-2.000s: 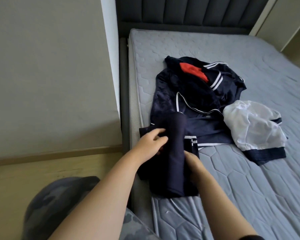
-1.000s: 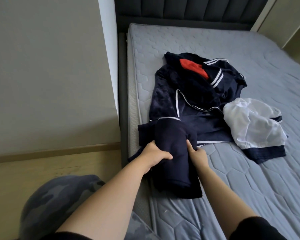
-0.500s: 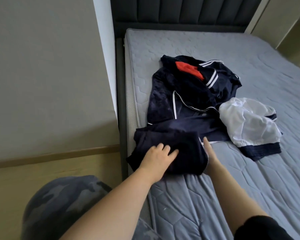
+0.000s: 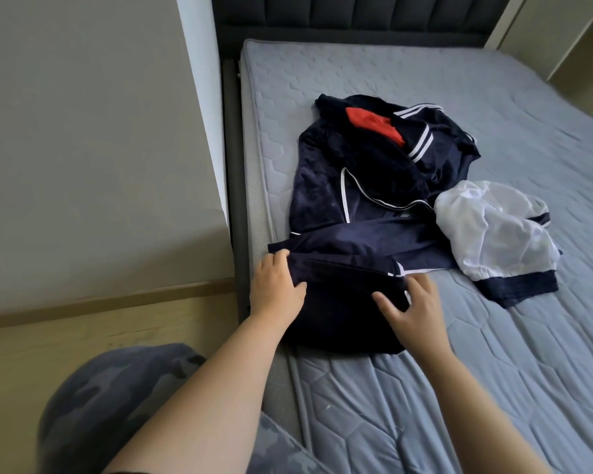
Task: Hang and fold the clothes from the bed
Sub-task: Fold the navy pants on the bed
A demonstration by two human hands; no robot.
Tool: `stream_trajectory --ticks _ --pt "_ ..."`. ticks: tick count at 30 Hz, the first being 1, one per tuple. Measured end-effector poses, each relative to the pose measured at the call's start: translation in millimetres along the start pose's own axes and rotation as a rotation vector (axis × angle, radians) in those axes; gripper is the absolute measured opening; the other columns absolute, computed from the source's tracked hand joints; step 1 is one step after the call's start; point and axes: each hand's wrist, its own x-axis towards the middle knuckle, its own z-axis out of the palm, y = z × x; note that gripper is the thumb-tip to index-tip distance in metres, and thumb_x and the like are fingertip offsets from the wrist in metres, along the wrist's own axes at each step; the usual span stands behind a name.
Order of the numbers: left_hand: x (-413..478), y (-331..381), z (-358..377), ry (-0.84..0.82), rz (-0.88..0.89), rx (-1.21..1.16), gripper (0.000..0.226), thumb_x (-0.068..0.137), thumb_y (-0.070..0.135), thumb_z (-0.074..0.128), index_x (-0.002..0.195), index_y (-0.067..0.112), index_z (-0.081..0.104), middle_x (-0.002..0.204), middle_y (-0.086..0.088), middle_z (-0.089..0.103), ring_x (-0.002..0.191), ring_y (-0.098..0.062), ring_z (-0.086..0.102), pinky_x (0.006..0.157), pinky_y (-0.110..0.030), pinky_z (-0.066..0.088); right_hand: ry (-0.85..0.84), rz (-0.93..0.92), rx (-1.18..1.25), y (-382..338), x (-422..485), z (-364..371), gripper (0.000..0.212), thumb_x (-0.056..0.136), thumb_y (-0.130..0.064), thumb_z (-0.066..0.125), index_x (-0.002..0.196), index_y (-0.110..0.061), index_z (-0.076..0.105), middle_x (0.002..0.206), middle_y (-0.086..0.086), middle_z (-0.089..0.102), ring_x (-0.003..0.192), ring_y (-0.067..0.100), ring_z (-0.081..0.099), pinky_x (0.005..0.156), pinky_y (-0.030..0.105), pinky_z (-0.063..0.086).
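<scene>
At mattress (image 4: 493, 388) edge, left hand (image 4: 276, 290) gripping folded navy garment (image 4: 339, 316), right hand (image 4: 416, 311) spread flat on it.

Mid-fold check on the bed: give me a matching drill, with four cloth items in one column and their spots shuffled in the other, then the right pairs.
Things
1. red cloth piece
2. crumpled white garment with navy hem band
3. folded navy garment
4. navy top with white piping

Places
A. nearest the person, on the grey quilted mattress, with the left hand and right hand on it
B. farthest away, poking out of dark folds
C. at the right side of the pile
D. spread mid-pile, just beyond the hands

Pairs: 1-B, 2-C, 3-A, 4-D
</scene>
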Motion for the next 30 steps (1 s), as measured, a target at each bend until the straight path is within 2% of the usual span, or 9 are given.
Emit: stream_trajectory --ticks 3,7,11,14,16,19,24,26,30 --pt "4.6 -3.1 -0.8 -0.093 -0.087 0.019 0.06 0.08 0.047 0.067 0.13 0.019 0.047 0.125 -0.002 0.05 0.119 -0.023 0.043 0.094 -0.036 0.041 -0.041 -0.028 -0.156 -0.7 -0.6 3.5 0.024 0.074 -0.014 0.079 0.081 0.001 0.063 0.083 0.008 0.051 0.086 0.029 0.048 0.077 0.034 0.04" --pt "9.5 -8.1 -11.8 -0.215 -0.163 -0.081 0.054 0.072 0.053 0.071 0.115 0.024 0.056 0.108 -0.003 0.054 0.104 -0.025 0.055 0.083 -0.033 0.047 0.038 -0.113 -0.149 -4.3 6.5 -0.9 0.022 0.074 0.001 0.075 0.064 -0.002 0.056 0.069 0.007 0.05 0.072 0.033 0.051 0.065 0.023 0.026" --pt "10.2 -3.7 -18.7 -0.105 0.111 0.04 0.031 0.074 0.042 0.072 0.082 0.026 0.048 0.079 0.009 0.041 0.089 -0.022 0.054 0.067 -0.028 0.038 0.07 -0.267 -0.227 -17.3 3.7 2.5 0.018 0.065 0.008 0.074 0.075 -0.001 0.062 0.061 0.01 0.059 0.056 0.033 0.057 0.055 0.024 0.028" --pt "10.2 0.3 -18.0 -0.117 0.052 -0.107 0.026 0.08 0.038 0.069 0.084 0.028 0.045 0.078 0.008 0.054 0.079 -0.02 0.054 0.063 -0.027 0.036 0.086 -0.072 -0.147 -19.7 6.5 6.1 0.016 0.077 0.001 0.071 0.086 -0.005 0.06 0.065 0.008 0.063 0.061 0.035 0.059 0.056 0.028 0.029" --pt "12.3 -0.8 -16.6 -0.13 -0.024 -0.203 0.021 0.085 0.036 0.066 0.097 0.025 0.052 0.093 0.005 0.062 0.088 -0.02 0.058 0.069 -0.028 0.04 0.064 0.087 0.04 -18.5 15.0 7.3 0.016 0.086 -0.009 0.065 0.079 -0.013 0.052 0.066 -0.003 0.058 0.065 0.027 0.055 0.058 0.03 0.03" --pt "12.7 -2.8 -13.4 -0.131 -0.096 -0.319 0.026 0.092 0.031 0.058 0.115 0.021 0.054 0.109 0.002 0.063 0.1 -0.021 0.059 0.08 -0.031 0.045 0.041 0.246 0.196 -17.1 29.2 9.1 0.029 0.09 -0.015 0.061 0.066 -0.021 0.045 0.064 -0.011 0.053 0.062 0.006 0.049 0.056 0.011 0.035" --pt "8.8 0.2 -1.8 -0.047 -0.153 -0.269 0.032 0.097 0.032 0.048 0.124 0.016 0.053 0.113 -0.01 0.064 0.102 -0.031 0.059 0.082 -0.036 0.048 -0.015 0.382 0.151 -11.9 41.0 22.5 0.03 0.096 -0.028 0.053 0.073 -0.009 0.052 0.066 -0.002 0.056 0.069 0.02 0.052 0.062 0.032 0.032" --pt "8.8 0.5 2.5 -0.028 -0.197 -0.266 0.035 0.098 0.033 0.046 0.126 0.013 0.053 0.117 -0.013 0.062 0.107 -0.034 0.057 0.083 -0.035 0.045 -0.038 0.42 0.142 -11.4 45.4 26.9 0.032 0.096 -0.033 0.052 0.077 -0.007 0.056 0.069 0.0 0.059 0.074 0.023 0.055 0.065 0.031 0.033" --pt "11.0 -2.3 7.8 -0.013 -0.213 -0.269 0.029 0.099 0.032 0.043 0.109 0.009 0.057 0.109 -0.013 0.064 0.101 -0.035 0.058 0.074 -0.033 0.042 -0.076 0.456 0.156 -9.0 52.0 32.2 0.031 0.092 -0.039 0.057 0.082 -0.011 0.06 0.073 -0.004 0.059 0.077 0.018 0.055 0.066 0.027 0.035"
